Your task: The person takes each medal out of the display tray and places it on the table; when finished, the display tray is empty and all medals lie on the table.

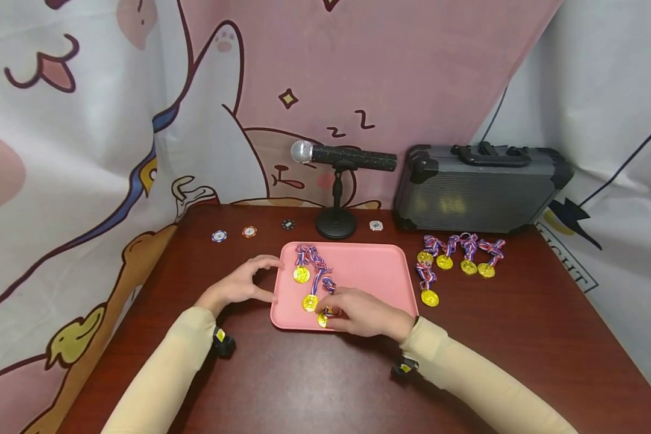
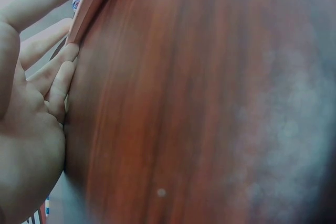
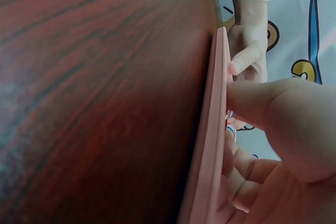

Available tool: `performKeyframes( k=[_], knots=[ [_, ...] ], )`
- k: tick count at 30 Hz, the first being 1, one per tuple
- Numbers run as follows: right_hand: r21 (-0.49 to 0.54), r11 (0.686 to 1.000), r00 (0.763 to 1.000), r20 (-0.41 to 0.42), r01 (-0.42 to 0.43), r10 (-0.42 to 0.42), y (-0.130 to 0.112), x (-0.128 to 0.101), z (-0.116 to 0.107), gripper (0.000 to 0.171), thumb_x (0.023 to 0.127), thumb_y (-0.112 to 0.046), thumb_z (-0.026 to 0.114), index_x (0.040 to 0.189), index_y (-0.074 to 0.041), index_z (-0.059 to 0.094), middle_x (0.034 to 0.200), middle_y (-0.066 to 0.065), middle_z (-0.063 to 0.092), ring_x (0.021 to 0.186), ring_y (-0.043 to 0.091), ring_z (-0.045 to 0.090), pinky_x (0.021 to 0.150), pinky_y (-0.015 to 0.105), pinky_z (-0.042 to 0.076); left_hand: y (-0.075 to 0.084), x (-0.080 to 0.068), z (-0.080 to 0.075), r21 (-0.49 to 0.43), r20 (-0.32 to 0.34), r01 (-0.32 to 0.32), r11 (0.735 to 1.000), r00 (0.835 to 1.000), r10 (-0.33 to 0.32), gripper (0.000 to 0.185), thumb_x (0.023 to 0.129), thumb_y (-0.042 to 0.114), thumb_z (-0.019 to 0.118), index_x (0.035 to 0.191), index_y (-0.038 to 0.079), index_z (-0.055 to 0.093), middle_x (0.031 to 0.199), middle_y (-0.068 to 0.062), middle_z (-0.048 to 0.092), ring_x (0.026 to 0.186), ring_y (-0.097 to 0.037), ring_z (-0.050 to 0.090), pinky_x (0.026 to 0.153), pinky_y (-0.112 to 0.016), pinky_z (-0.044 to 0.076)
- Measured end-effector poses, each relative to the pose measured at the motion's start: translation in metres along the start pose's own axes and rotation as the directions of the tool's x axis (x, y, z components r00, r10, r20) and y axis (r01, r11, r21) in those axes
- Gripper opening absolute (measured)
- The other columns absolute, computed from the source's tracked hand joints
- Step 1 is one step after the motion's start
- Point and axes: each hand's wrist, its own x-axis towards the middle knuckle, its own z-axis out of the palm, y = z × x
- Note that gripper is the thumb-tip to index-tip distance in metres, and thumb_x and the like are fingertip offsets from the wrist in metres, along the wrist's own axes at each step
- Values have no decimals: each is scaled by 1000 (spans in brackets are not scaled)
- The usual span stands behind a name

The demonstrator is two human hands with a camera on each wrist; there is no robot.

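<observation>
A pink tray [image 1: 369, 271] lies on the dark wooden table [image 1: 521, 319]. Two gold medals with striped ribbons [image 1: 301, 274] [image 1: 310, 302] lie on its left part. My right hand [image 1: 328, 316] rests on the tray's front edge and pinches a third gold medal [image 1: 322, 320]. In the right wrist view this hand [image 3: 233, 129] curls over the tray's rim [image 3: 210, 145], with a bit of ribbon showing. My left hand [image 1: 271, 278] is open, its fingers and thumb touching the tray's left edge. The left wrist view shows those fingers [image 2: 58, 77] against the rim [image 2: 86, 3].
Several more medals [image 1: 456, 259] lie on the table right of the tray. Behind the tray stand a microphone on a stand [image 1: 336, 155] and a grey hard case [image 1: 480, 187]. Poker chips [image 1: 219, 235] [image 1: 249, 231] [image 1: 376, 225] sit along the back. A cartoon cloth hangs behind.
</observation>
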Motion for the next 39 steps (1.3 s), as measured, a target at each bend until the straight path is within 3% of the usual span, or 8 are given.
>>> performKeyframes(
  k=[7,16,26,32,39],
  knots=[
    [-9,998,998,8,-63,63,-5,-1,-2,22,94,-17,81,116,-15,75,103,0,64,92,11,52,79,25,49,2,0,0,-5,6,24,1000,1000,-24,76,73,18,96,141,12,64,150,-9,54,135,-34,44,116,-57,33],
    [-15,994,994,-35,-105,104,-7,-13,-3,23,92,-16,83,110,-18,70,109,8,43,105,21,44,80,27,48,3,0,-1,-9,5,23,1000,1000,-23,76,73,19,96,141,12,64,150,-9,54,135,-35,44,115,-58,33],
    [13,994,994,28,-105,105,-4,-18,-9,22,94,-16,81,110,-18,67,97,-4,65,88,11,56,79,27,51,1,-1,0,-9,5,17,1000,1000,-17,74,74,19,96,141,13,64,149,-10,54,136,-35,44,116,-59,33],
    [117,988,994,46,-102,97,1,-22,-14,20,95,-11,80,108,-16,66,96,-8,67,88,9,60,84,29,53,1,-1,1,-10,-1,22,1000,1000,-22,75,73,19,97,140,14,65,149,-8,54,136,-35,45,116,-58,32],
    [231,963,985,-67,-140,159,15,-39,-32,22,94,-8,79,112,-14,67,97,-6,67,88,12,61,79,29,54,-2,0,1,-12,-2,5,1000,1000,-5,74,73,19,97,139,14,65,149,-9,55,135,-35,45,116,-59,32]
  ],
)
